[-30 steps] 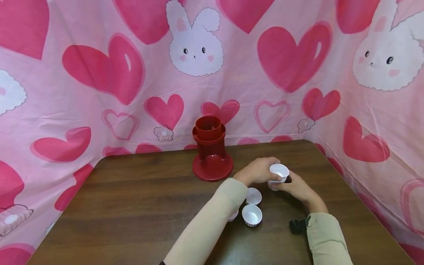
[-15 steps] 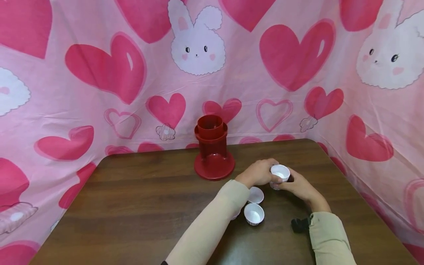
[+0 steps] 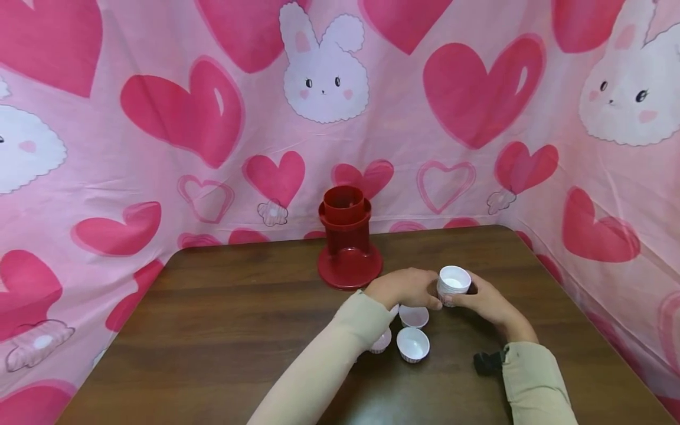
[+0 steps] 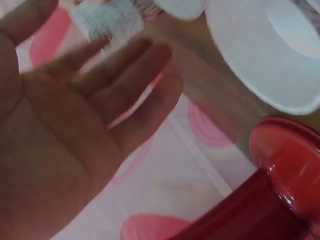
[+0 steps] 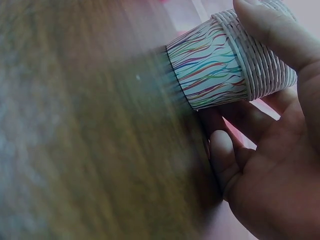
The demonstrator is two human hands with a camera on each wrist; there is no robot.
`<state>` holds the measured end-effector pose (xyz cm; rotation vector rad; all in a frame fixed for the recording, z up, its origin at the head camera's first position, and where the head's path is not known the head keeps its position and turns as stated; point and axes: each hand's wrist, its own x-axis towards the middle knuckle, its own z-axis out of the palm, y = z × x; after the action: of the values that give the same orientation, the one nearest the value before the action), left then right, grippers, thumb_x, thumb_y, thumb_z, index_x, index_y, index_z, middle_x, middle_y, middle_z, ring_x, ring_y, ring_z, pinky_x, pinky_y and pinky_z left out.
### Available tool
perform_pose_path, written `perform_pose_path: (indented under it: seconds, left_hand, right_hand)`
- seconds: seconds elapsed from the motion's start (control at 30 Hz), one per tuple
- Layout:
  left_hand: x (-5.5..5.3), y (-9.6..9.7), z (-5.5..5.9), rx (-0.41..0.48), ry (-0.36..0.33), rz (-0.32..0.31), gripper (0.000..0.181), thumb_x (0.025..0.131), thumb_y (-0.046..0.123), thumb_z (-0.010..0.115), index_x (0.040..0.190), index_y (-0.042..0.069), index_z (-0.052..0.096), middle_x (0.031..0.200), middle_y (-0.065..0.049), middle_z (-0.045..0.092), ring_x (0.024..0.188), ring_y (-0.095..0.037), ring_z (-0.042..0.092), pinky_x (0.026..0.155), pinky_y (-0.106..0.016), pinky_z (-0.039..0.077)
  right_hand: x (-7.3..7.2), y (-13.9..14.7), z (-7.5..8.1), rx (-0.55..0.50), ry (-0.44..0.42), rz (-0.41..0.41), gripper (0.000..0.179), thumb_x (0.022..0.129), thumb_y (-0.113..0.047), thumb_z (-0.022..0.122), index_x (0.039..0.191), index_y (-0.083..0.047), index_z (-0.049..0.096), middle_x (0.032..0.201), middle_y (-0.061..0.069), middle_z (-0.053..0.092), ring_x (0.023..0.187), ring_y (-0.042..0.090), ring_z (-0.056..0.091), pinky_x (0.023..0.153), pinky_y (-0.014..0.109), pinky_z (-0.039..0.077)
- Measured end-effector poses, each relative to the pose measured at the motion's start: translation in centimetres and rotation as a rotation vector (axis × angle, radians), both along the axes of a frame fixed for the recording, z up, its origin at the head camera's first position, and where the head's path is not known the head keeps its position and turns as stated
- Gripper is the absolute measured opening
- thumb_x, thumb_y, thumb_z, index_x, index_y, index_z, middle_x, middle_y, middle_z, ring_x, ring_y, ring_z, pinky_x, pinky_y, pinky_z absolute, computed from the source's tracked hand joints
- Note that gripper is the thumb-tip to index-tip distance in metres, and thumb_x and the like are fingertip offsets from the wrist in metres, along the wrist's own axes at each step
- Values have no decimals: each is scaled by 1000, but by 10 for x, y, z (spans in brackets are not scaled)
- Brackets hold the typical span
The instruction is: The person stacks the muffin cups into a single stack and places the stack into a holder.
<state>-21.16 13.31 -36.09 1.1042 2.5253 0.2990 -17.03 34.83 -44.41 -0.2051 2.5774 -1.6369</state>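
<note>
A nested stack of white paper baking cups (image 3: 453,281) stands upright at the right of the table. My right hand (image 3: 486,302) grips it, thumb on the near side and fingers behind. In the right wrist view the stack (image 5: 215,62) shows wavy coloured lines on the lowest cup and several rims packed together. My left hand (image 3: 406,288) is just left of the stack, and in the left wrist view its fingers (image 4: 145,95) are spread loosely with nothing between them. Below it stand loose cups: a white cup (image 3: 413,345), another cup (image 3: 414,317) and a pinkish cup (image 3: 381,341) partly behind the left sleeve.
A red cup-shaped holder (image 3: 347,236) on a round base stands at the back middle of the wooden table (image 3: 239,307). A small black object (image 3: 487,363) lies by the right sleeve. A pink heart-and-rabbit cloth (image 3: 255,130) hangs close around the back and sides.
My left hand has let go of the cup at the stack's top and drawn back left and down. That cup now sits lower in the stack. The right hand keeps its grip.
</note>
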Motion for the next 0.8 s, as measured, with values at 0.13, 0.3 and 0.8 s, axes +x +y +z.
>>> perform_pose_path:
  seconds: [0.13,0.3,0.8]
  left_hand:
    - [5,-18,9,22,-49,-83,47,96,36,68,137,14,62,130,4,64,118,-10,56,102,-26,42]
    - [14,-49,12,140,-103,-42,44,97,34,67,136,16,63,130,5,64,117,-9,57,99,-27,44]
    - [41,-130,2,138,-83,131,46,90,32,78,130,12,65,115,4,66,105,-12,60,95,-32,49]
  right_hand:
    - [2,2,0,22,-11,-11,69,92,-22,76,145,5,42,132,24,56,118,36,52,101,59,40]
    - [2,2,0,35,-18,-12,70,91,-23,77,145,5,42,131,23,57,118,36,53,102,60,40]
    - [-3,-1,-1,40,-38,-18,78,89,-26,79,146,7,38,134,28,54,124,44,47,105,66,33]
